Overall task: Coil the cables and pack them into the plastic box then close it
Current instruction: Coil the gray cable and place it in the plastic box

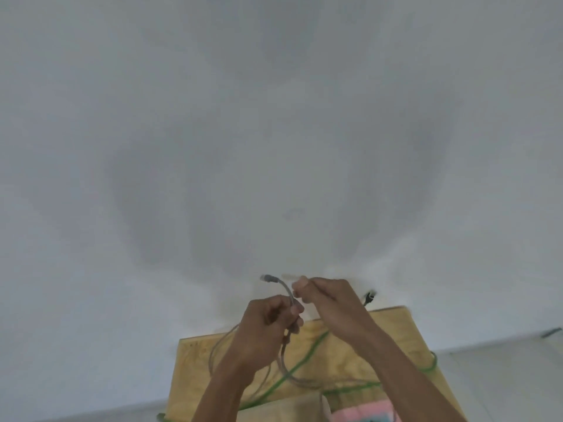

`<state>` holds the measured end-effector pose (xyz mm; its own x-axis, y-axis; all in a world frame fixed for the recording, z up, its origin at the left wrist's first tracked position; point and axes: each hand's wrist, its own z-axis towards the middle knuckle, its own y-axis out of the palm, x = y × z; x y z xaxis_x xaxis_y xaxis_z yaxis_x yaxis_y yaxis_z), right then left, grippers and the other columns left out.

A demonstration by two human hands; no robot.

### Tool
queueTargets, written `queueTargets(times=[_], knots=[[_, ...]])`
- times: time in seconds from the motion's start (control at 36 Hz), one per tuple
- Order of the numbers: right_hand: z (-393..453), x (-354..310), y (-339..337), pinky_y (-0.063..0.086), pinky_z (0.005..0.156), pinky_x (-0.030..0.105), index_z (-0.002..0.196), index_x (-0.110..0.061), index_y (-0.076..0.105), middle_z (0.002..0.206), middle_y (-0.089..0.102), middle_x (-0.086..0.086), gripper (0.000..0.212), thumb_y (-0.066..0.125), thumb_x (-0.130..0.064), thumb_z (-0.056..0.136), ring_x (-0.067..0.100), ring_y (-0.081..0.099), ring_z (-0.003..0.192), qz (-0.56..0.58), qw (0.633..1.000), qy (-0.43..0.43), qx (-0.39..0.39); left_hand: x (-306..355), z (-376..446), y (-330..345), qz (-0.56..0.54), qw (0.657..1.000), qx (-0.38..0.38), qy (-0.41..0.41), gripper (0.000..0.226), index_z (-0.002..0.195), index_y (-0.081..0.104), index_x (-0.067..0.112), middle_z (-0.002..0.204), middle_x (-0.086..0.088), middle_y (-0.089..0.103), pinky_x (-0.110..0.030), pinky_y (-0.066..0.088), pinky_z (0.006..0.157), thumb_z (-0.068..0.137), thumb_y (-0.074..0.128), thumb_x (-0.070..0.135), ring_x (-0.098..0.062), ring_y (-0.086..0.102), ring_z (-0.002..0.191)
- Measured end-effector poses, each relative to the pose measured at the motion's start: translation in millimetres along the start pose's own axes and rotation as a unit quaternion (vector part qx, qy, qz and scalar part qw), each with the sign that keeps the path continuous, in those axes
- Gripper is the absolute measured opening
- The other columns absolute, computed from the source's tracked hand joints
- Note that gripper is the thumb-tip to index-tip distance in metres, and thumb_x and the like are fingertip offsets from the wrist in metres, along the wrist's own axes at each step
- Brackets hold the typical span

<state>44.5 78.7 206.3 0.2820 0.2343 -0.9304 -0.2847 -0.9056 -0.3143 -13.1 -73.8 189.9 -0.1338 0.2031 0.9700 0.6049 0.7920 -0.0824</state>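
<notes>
**A:** Progress on the coiling?

**B:** Early stage. Grey cable (285,354) partly looped: left hand (268,322) curled round a bundle of its strands, plug end (269,279) standing up above the fingers. Right hand (327,300) closed in a pinch, apparently on the same cable just beside the plug; exact contact blurred. Loose grey run trailing down onto the counter (393,325) toward its near edge.

**A:** Other cables?

**B:** Green cable (304,359) uncoiled, lying slantwise across the counter, spilling over the right edge and the near-left corner. Dark plug (369,297) at the far right corner, just off the far edge; owning cable not traceable.

**A:** Plastic box?

**B:** Pale object (283,408) at the near edge, possibly the box or its lid; too cropped to confirm. Pink item (362,412) beside it, unidentified. No cable visible inside either.

**A:** Remaining work, by estimate?

**B:** Nearly all: finish grey coil, coil green, pack, close.

**A:** Brands, labels, writing?

**B:** None legible.
</notes>
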Motion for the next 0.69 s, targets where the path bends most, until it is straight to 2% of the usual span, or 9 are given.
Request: queueTargets(times=[0.08, 0.19, 0.31, 0.36, 0.39, 0.44, 0.5, 0.58, 0.69], knots=[[1.4, -18.5, 10.3, 0.057, 0.076, 0.033, 0.083, -0.015, 0.074, 0.059, 0.067, 0.001, 0.038, 0.062, -0.049, 0.096, 0.016, 0.066, 0.059, 0.012, 0.999, -0.027, -0.016, 1.5, -7.1, -4.1, 0.042, 0.998, -0.023, 0.032, 0.023, 0.081, 0.07, 0.009, 0.069, -0.002, 0.068, -0.021, 0.045, 0.062, 0.1, 0.057, 0.008, -0.013, 0.061, 0.066], [-0.6, -32.3, 16.0, 0.054, 0.053, 0.024, 0.083, -0.018, 0.077, 0.074, 0.074, 0.006, 0.008, 0.076, -0.023, 0.089, 0.018, 0.067, 0.051, 0.036, 0.998, -0.046, 0.0, 4.2, -12.3, -12.8, 0.127, 0.988, -0.009, 0.09, 0.026, 0.074, 0.07, 0.016, 0.068, 0.002, 0.069, -0.019, 0.046, 0.063, 0.098, 0.059, 0.01, -0.009, 0.064, 0.066], [-3.3, -40.1, 18.1, 0.053, 0.057, 0.023, 0.086, -0.022, 0.077, 0.086, 0.074, 0.001, 0.006, 0.076, -0.017, 0.09, 0.015, 0.067, 0.05, 0.025, 0.997, -0.071, 0.017, 11.0, -15.3, -17.0, 0.126, 0.986, 0.009, 0.107, 0.023, 0.076, 0.075, 0.021, 0.071, 0.006, 0.074, -0.031, 0.058, 0.074, 0.095, 0.064, 0.013, -0.014, 0.071, 0.075], [-4.9, -45.2, 14.3, 0.053, 0.064, 0.018, 0.086, -0.026, 0.076, 0.085, 0.074, -0.006, 0.01, 0.072, -0.018, 0.092, 0.008, 0.069, 0.067, -0.014, 0.993, -0.106, 0.058, 15.1, -17.1, -19.4, 0.121, 0.986, 0.052, 0.099, 0.008, 0.088, 0.079, 0.022, 0.082, 0.007, 0.078, -0.027, 0.059, 0.077, 0.091, 0.073, 0.026, -0.007, 0.073, 0.082], [-5.3, -47.9, 10.6, 0.053, 0.065, 0.017, 0.086, -0.027, 0.075, 0.083, 0.074, -0.008, 0.013, 0.07, -0.018, 0.093, 0.006, 0.07, 0.073, -0.027, 0.99, -0.124, 0.068, 18.4, -18.0, -22.2, 0.127, 0.983, 0.09, 0.095, 0.015, 0.095, 0.078, 0.022, 0.087, 0.008, 0.079, -0.021, 0.057, 0.075, 0.087, 0.075, 0.035, -0.001, 0.072, 0.084], [-6.4, -53.7, 1.3, 0.05, 0.057, 0.015, 0.086, -0.031, 0.072, 0.081, 0.072, -0.012, 0.017, 0.067, -0.018, 0.096, 0.007, 0.071, 0.068, -0.031, 0.986, -0.151, 0.057, 25.9, -21.0, -28.3, 0.091, 0.977, 0.162, 0.101, 0.031, 0.103, 0.075, 0.027, 0.091, 0.011, 0.078, -0.018, 0.056, 0.074, 0.083, 0.072, 0.05, 0.002, 0.07, 0.088], [-5.3, -59.9, -9.4, 0.047, 0.055, 0.013, 0.088, -0.032, 0.073, 0.082, 0.071, -0.014, 0.017, 0.066, -0.019, 0.096, 0.007, 0.067, 0.059, -0.068, 0.98, -0.187, 0.031, 40.3, -23.8, -33.2, 0.017, 0.975, 0.188, 0.12, 0.034, 0.106, 0.074, 0.03, 0.096, 0.011, 0.077, -0.028, 0.058, 0.079, 0.087, 0.062, 0.055, -0.004, 0.071, 0.093], [-1.2, -68.7, -23.0, 0.045, 0.061, 0.01, 0.088, -0.033, 0.077, 0.082, 0.073, -0.016, 0.015, 0.072, -0.02, 0.093, 0.004, 0.062, 0.063, -0.133, 0.964, -0.227, -0.026, 61.0, -25.7, -36.4, 0.009, 0.979, 0.139, 0.147, 0.036, 0.104, 0.076, 0.027, 0.095, 0.006, 0.077, -0.027, 0.058, 0.076, 0.091, 0.055, 0.053, -0.011, 0.073, 0.088], [5.1, -78.8, -37.6, 0.049, 0.059, 0.015, 0.08, -0.031, 0.071, 0.077, 0.073, -0.013, 0.014, 0.084, -0.027, 0.079, 0.002, 0.064, 0.065, -0.06, 0.965, -0.251, -0.051, 79.1, -29.3, -24.1, 0.06, 0.982, 0.072, 0.163, 0.03, 0.087, 0.081, 0.019, 0.074, -0.004, 0.075, -0.02, 0.052, 0.064, 0.092, 0.062, 0.041, -0.014, 0.069, 0.067]])
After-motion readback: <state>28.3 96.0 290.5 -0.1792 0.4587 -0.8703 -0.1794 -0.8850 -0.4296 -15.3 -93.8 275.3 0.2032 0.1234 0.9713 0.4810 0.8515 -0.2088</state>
